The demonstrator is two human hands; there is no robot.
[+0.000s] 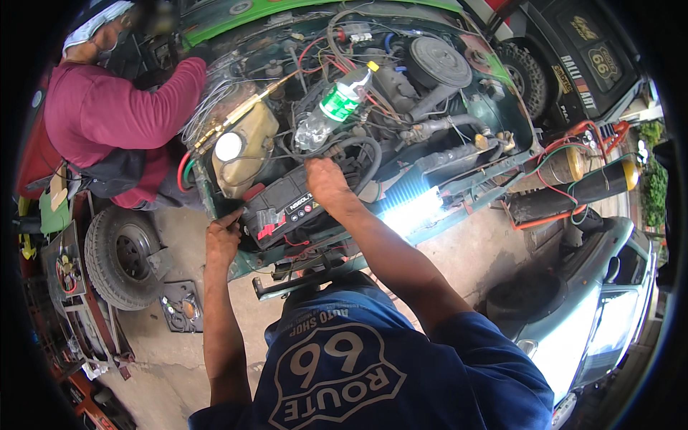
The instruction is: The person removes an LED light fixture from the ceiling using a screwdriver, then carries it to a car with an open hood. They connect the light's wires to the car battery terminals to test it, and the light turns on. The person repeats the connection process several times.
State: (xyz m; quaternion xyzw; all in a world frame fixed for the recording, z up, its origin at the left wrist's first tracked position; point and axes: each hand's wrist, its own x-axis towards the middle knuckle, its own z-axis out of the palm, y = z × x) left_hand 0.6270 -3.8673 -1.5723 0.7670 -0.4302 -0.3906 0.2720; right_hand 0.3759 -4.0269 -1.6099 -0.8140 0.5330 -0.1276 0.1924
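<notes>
Hands first: your left hand [223,236] curls over the near left corner of the black box-shaped car battery [283,209], fingers closed on its edge, while your right hand [326,180] lies on the far right top, fingers pressed down among the cables; whether that grip is closed on anything cannot be told. The battery sits tilted at the front of the green car's engine bay [430,129], so the step in hand looks like shifting it in its seat. Moving it likely calls for a firm hold on both ends. Room is tight: a cream plastic reservoir [244,147] stands just beside it on the left, black hoses [362,154] crowd the right, and a lit work lamp [412,208] lies near. Farther in, a clear plastic bottle [331,107] rests among the wires, and a person in a red sleeve [122,107] leans in at the far left.
</notes>
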